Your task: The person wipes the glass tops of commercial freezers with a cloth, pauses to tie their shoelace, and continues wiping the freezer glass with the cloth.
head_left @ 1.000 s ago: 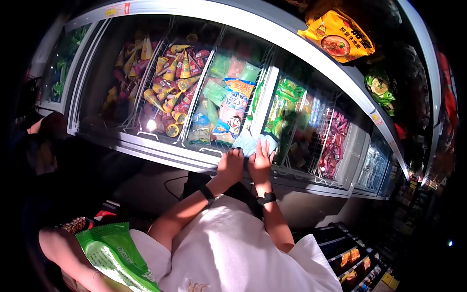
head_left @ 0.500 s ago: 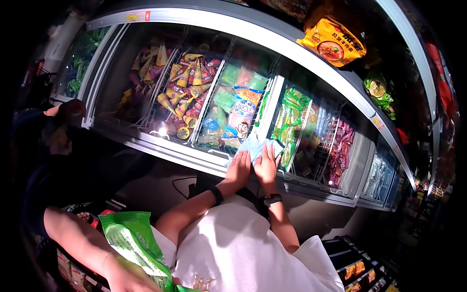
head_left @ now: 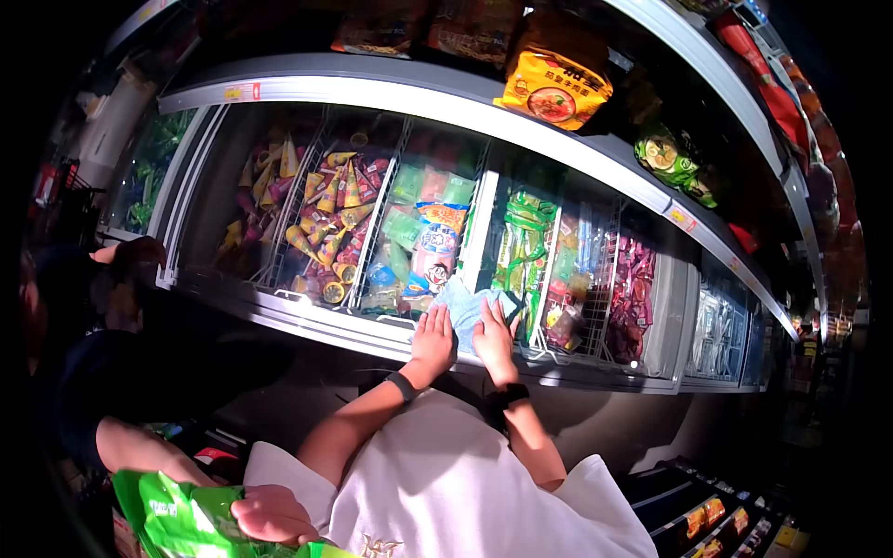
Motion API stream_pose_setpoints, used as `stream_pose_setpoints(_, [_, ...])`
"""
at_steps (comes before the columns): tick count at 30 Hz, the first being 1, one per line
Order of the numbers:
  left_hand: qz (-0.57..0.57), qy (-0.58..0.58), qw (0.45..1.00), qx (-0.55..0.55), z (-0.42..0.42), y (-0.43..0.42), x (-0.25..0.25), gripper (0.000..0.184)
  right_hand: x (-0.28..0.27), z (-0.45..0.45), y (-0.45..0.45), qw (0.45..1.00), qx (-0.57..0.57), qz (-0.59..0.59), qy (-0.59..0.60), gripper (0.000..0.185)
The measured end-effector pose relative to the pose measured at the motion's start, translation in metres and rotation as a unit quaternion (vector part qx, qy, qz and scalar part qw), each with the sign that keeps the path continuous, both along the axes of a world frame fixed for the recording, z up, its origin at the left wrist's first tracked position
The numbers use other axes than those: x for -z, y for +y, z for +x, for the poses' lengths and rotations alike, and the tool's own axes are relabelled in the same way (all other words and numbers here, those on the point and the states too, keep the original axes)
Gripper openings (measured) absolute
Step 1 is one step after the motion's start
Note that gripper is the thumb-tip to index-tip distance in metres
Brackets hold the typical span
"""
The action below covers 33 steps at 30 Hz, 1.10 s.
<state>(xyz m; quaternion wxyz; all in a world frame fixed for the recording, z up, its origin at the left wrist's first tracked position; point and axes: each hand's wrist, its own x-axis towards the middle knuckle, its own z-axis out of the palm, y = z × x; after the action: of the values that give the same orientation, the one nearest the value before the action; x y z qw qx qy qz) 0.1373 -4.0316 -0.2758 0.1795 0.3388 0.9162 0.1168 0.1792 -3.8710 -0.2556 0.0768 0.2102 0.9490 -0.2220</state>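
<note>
A light blue cloth [head_left: 462, 314] lies on the front part of the chest freezer's sliding glass lid, by the white frame [head_left: 481, 232]. On the cloth's left edge my left hand [head_left: 433, 342] rests flat with its fingers stretched out. My right hand [head_left: 494, 338] lies on the right part of the cloth, fingers extended and somewhat apart. Under the glass are cone ice creams [head_left: 330, 209], a blue and white ice pack [head_left: 435, 240] and green packets [head_left: 527, 237].
Another person's hand [head_left: 273, 513] holds a green package [head_left: 172, 516] at the lower left. Above the freezer, a shelf [head_left: 391, 91] holds a yellow noodle packet [head_left: 556, 90]. A low rack with orange packets [head_left: 704, 516] is at the lower right.
My hands have spread apart a little on the cloth. The view has tilted up, showing more of the shelf. The other person's hand and green package have shifted.
</note>
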Motion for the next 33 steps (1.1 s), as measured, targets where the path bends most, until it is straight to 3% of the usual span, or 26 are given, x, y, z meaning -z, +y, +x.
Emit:
stream_pose_setpoints(22, [0.025,0.075,0.997,-0.003,0.005,-0.003,0.01,0.069,-0.004,0.019,-0.008,1.0,-0.018,0.0,-0.004,0.064])
stream_pose_setpoints(26, [-0.003,0.031,0.999,-0.005,-0.005,0.002,0.009,0.065,-0.007,-0.001,0.005,1.0,-0.024,0.005,-0.016,0.064])
stream_pose_setpoints(31, [-0.058,0.105,0.993,0.026,-0.02,0.01,0.003,0.058,-0.005,-0.008,-0.002,1.0,0.002,0.012,-0.013,0.063])
stream_pose_setpoints(33, [-0.028,0.082,0.996,-0.007,-0.017,0.011,-0.009,0.058,-0.004,0.005,-0.004,1.0,-0.022,0.015,0.008,0.064])
